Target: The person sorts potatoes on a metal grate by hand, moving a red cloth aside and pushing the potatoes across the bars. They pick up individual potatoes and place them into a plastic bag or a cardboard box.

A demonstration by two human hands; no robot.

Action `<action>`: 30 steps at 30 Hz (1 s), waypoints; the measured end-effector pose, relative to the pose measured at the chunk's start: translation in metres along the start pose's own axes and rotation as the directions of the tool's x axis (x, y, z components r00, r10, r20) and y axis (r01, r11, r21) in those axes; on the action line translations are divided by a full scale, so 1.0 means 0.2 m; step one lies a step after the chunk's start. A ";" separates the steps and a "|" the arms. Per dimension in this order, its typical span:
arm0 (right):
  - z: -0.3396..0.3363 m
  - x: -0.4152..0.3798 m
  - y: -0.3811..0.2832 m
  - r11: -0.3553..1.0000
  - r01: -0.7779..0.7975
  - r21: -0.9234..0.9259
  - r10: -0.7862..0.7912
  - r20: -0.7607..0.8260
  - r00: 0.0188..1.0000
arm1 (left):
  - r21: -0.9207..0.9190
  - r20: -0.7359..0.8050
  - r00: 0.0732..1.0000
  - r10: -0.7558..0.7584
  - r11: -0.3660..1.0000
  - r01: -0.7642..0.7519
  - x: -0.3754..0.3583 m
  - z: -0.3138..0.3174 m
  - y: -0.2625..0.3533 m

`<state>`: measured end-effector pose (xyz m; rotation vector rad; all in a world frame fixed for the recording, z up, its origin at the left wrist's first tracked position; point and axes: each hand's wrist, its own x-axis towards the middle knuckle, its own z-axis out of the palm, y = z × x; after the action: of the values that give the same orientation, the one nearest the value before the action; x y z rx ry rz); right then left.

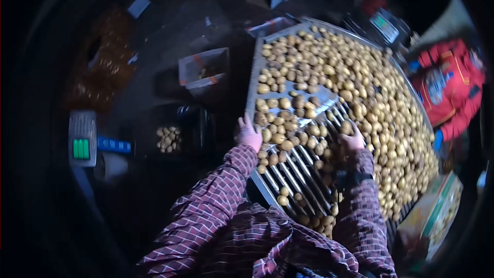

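A long sorting table (253,80) with metal rollers carries a thick layer of small yellow potatoes (329,72). My left hand (249,134) rests at the table's left rim, fingers curled beside potatoes there. My right hand (352,139) lies among potatoes on the rollers, and a potato (346,127) sits at its fingertips; whether it grips that one I cannot tell. Both arms wear plaid sleeves, and a dark watch band sits on the right wrist.
A person in a red jacket (450,85) stands across the table at right. A scale with a green display (81,139) sits at left, near a container of potatoes (168,139). An open box (205,67) stands beyond it; a cardboard carton (435,216) at lower right.
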<state>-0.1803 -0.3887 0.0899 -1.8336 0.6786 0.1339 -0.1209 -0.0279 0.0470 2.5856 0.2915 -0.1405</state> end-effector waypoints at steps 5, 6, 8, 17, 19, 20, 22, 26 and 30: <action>0.31 -0.15 -0.38 0.916 0.188 0.353 -0.231 0.085 0.969 | -0.003 0.054 0.998 -0.011 1.000 0.011 -0.01 -0.07 0.04; 0.44 -0.22 -0.55 0.927 0.131 0.351 -0.217 0.218 0.952 | 0.026 0.057 0.998 -0.018 1.000 0.017 -0.01 -0.08 0.05; 0.79 -0.22 -0.70 0.953 0.148 0.263 -0.251 0.417 0.874 | 0.011 0.119 0.993 0.027 1.000 -0.028 0.00 -0.10 0.04; 1.13 -0.45 -0.49 0.734 0.663 -0.149 -0.605 0.302 0.737 | -0.134 0.011 0.990 0.144 0.981 -0.141 0.01 0.03 -0.09; 0.69 -0.46 -0.39 0.666 0.610 -0.430 -0.614 0.148 0.775 | -0.108 0.073 0.997 0.031 0.994 -0.023 -0.01 -0.08 0.03; 0.49 -0.46 -0.26 0.627 0.572 -0.528 -0.679 -0.012 0.734 | -0.053 0.039 0.998 0.044 0.998 -0.042 0.01 -0.05 0.00; 0.08 -0.49 -0.06 0.625 0.240 -0.743 -0.590 -0.249 0.768 | -0.037 0.043 0.999 0.032 0.999 -0.031 0.00 -0.06 0.02; -0.12 -0.68 0.32 0.327 -0.133 -0.936 -0.427 -0.271 0.863 | -0.015 0.043 0.999 0.020 1.000 -0.019 -0.01 -0.09 0.04; 0.17 -0.83 0.29 0.547 0.115 -0.829 -0.514 -0.225 0.828 | -0.006 0.024 0.999 0.041 0.999 -0.041 0.00 -0.05 0.01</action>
<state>-0.3398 -0.3072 0.0966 -2.9070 0.6063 -0.3170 -0.1190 -0.0243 0.0572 2.5805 0.2303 -0.1553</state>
